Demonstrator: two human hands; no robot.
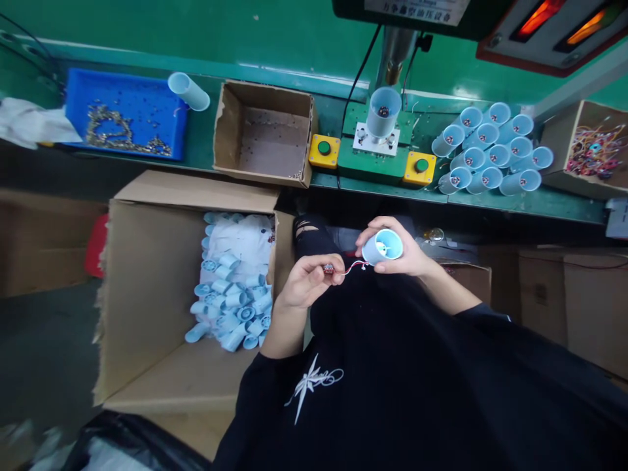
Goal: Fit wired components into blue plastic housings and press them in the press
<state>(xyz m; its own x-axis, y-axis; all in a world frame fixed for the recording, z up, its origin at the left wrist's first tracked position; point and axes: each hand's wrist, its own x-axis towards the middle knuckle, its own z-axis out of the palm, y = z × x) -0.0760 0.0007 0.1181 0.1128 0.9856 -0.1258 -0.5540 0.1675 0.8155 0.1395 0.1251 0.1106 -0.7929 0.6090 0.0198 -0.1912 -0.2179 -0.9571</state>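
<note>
My right hand (400,252) wraps round a light-blue plastic cup (369,254), its mouth tilted up toward me. A pale part shows inside the cup. Between the fingertips of my left hand (309,280) I pinch a small reddish electronic part (328,268). Thin red and white wires (354,264) run from that part to the rim of the cup. Both hands are above my lap, in front of the bench. Another blue cup (383,112) stands in the press fixture (375,141), below the press's metal rod (393,65), with small dark pieces in it.
To my left a large carton (152,288) holds many blue cups (240,301). On the bench are a blue tray (127,85) of metal bits, a small carton (265,131), yellow button boxes (419,168), rows of blue cups (490,154) and a box of wired parts (596,150).
</note>
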